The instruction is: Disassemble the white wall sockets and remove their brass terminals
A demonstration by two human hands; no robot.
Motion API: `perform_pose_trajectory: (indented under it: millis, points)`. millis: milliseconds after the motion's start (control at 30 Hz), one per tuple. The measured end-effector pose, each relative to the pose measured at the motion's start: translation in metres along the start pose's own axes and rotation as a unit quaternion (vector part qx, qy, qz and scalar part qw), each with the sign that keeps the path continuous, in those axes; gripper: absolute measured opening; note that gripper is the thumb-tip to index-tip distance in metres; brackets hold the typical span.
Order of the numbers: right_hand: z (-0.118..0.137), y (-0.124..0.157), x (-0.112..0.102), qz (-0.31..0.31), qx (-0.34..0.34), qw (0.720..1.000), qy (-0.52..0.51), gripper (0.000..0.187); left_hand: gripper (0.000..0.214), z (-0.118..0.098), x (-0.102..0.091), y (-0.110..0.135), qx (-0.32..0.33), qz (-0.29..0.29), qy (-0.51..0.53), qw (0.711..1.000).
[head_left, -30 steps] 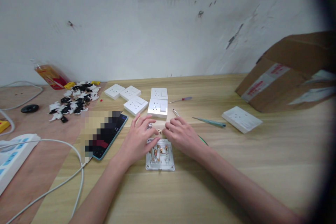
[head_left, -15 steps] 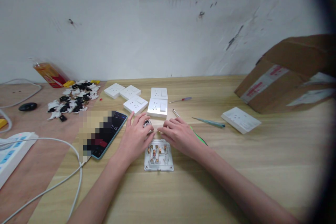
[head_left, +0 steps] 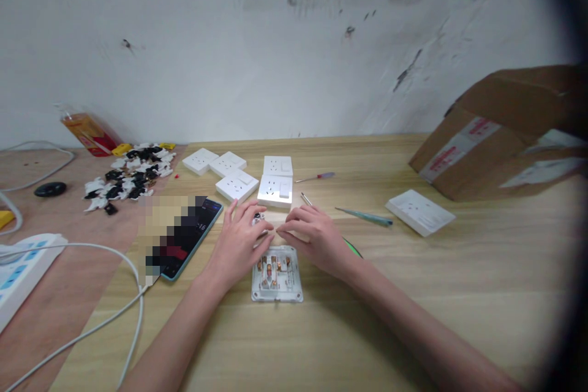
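An opened socket back (head_left: 277, 274) with brass contacts lies face down on the wooden table (head_left: 367, 318) in front of me. My left hand (head_left: 239, 244) rests just above its left corner, thumb and forefinger pinched near a small dark and white part (head_left: 258, 218). My right hand (head_left: 312, 236) sits above the right corner with its fingertips pinched together toward the left hand. What either pinch holds is too small to make out. Their fingertips nearly meet over the socket's far edge.
Several white sockets (head_left: 275, 191) lie behind my hands, another (head_left: 420, 212) to the right. A red screwdriver (head_left: 316, 177), a teal tool (head_left: 365, 216), a phone (head_left: 190, 236), a pile of black and white bits (head_left: 131, 177), a power strip (head_left: 18, 269) with cable, and a cardboard box (head_left: 500, 135) surround them.
Both hands have drawn slightly closer together over the socket's far edge, fingertips now almost touching. The view has shifted a little; the socket back stays put.
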State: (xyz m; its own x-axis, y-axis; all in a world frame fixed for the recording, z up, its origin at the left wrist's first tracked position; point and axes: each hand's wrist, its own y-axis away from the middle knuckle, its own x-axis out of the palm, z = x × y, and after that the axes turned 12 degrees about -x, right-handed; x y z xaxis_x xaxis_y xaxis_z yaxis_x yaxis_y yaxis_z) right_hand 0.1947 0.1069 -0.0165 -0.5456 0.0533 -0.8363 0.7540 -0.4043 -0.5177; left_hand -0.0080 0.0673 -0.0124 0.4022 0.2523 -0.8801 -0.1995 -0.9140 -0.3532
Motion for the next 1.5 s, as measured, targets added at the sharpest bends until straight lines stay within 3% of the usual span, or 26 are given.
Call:
perform_pose_trajectory:
  millis: [167,400,600,767,867,1033,1133,1500]
  points:
    - [0.006,0.002,-0.008,-0.059,0.025,0.993,-0.099,0.013,0.013,-0.004,0.000,-0.001,0.019,-0.020,0.068,0.997]
    - [0.006,0.005,-0.018,-0.046,0.029,0.990,-0.130,0.013,0.011,-0.006,-0.002,-0.001,0.042,-0.028,0.091,0.995]
    - [0.008,0.007,-0.023,-0.041,0.005,0.997,-0.069,0.013,0.012,-0.008,-0.002,0.000,0.060,-0.025,0.078,0.995]
    - [0.020,0.009,-0.033,-0.045,-0.020,0.998,0.026,0.012,0.014,-0.007,-0.010,0.000,0.057,0.013,0.072,0.996]
    - [0.031,0.017,-0.034,-0.029,-0.045,0.995,0.085,0.011,0.015,-0.003,-0.018,0.000,0.054,0.060,0.061,0.995]
    - [0.048,0.033,-0.023,0.004,-0.064,0.987,0.147,0.008,0.045,0.004,-0.025,0.003,0.067,0.151,0.058,0.985]
    - [0.052,0.036,-0.018,0.005,-0.067,0.984,0.167,0.007,0.049,0.004,-0.024,0.005,0.061,0.180,0.055,0.980]
    - [0.051,0.037,-0.015,0.032,-0.069,0.980,0.186,0.008,0.044,0.004,-0.017,0.007,0.058,0.177,0.069,0.980]
